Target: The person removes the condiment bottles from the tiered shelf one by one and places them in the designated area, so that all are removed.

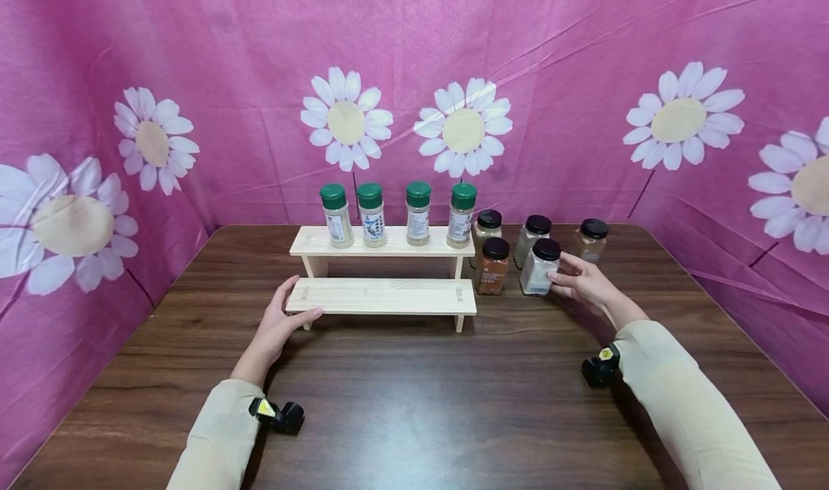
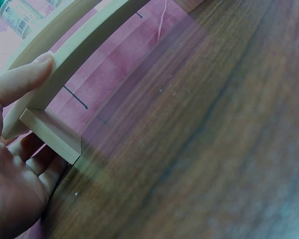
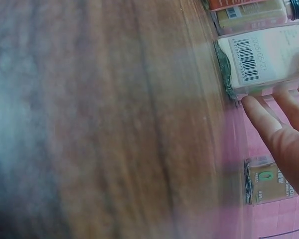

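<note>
My left hand [image 1: 275, 324] grips the left end of the lower step of a pale wooden two-tier rack [image 1: 382, 297]. In the left wrist view, the thumb lies on the step's front edge and the fingers reach behind the leg. On the right, my right hand [image 1: 586, 286] holds a jar of white seasoning [image 1: 536, 278] with a black lid, upright at the table. Its thumb is at the jar's front label; the fingertips reach along its right side, partly hidden behind it. The barcode label [image 3: 248, 59] faces the right wrist camera.
Several green-capped shakers [image 1: 417, 216] stand on the rack's upper step. A red-brown spice jar [image 1: 492, 270] is left of the held jar; more black-lidded jars [image 1: 532, 238] stand behind, one jar [image 1: 591, 239] beyond my right hand. A pink flowered cloth [image 1: 401, 37] hangs behind the wooden table [image 1: 414, 404].
</note>
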The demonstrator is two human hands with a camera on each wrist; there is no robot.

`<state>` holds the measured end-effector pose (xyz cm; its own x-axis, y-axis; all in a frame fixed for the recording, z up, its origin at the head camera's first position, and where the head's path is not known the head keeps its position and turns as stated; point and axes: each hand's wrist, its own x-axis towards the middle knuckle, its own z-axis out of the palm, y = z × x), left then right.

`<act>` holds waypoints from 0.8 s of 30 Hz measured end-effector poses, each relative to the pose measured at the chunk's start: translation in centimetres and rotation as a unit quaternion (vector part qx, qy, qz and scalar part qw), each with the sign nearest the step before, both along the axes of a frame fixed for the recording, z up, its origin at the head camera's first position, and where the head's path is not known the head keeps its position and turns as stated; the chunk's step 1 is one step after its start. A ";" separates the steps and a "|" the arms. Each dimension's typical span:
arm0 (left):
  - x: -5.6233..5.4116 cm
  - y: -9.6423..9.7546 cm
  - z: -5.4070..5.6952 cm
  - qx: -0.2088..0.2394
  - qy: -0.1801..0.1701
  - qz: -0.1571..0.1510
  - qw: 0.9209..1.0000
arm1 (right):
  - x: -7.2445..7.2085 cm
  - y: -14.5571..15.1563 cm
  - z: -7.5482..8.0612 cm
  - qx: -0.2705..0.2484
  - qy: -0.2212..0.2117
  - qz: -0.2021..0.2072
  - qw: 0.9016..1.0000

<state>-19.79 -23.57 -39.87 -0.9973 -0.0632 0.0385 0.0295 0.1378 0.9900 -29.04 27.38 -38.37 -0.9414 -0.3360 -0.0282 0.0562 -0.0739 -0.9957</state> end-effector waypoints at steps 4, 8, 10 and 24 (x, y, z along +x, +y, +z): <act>-0.1 0.0 -0.1 -0.002 0.000 0.002 1.000 | -0.1 0.1 0.0 -0.005 -0.001 0.006 1.000; -0.2 -0.1 -0.2 -0.005 0.001 0.003 1.000 | 0.0 0.2 0.0 -0.012 -0.001 0.009 1.000; -0.2 -0.2 -0.3 -0.006 0.002 0.003 1.000 | 0.0 0.2 0.1 -0.013 -0.003 0.008 1.000; -0.1 -0.2 -0.2 -0.005 0.001 0.001 1.000 | 0.4 0.2 -0.1 -0.020 0.007 0.006 1.000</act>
